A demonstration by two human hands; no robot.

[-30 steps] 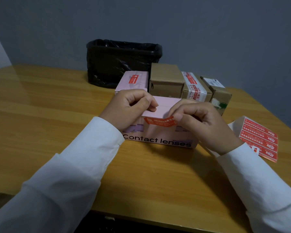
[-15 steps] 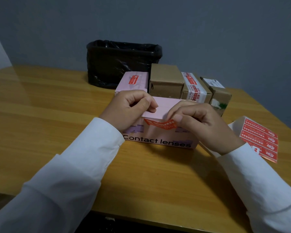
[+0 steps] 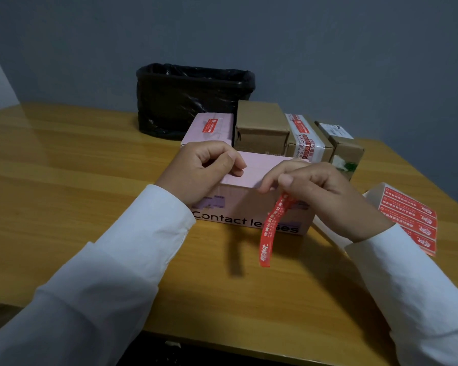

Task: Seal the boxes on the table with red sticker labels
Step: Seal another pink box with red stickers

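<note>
L hand (image 3: 204, 173), frame center, fingers curled, thumb pressing pink box (image 3: 259, 170) lid at its near-left edge. R hand (image 3: 320, 191) pinches red sticker (image 3: 271, 228), hanging over box front. Sticker sheet (image 3: 407, 217) at right; bare table (image 3: 90, 159) at left.

Pink box (image 3: 259, 170) lettered in black; red sticker (image 3: 271, 228) printed white. Brown cartons (image 3: 261, 128) seen far. Black bin (image 3: 191, 99), yellow-brown wood table (image 3: 64, 165), white sleeves (image 3: 111, 265).

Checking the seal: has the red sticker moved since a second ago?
Yes. The red sticker lay across the pink box front edge; now it dangles from the right hand.
</note>
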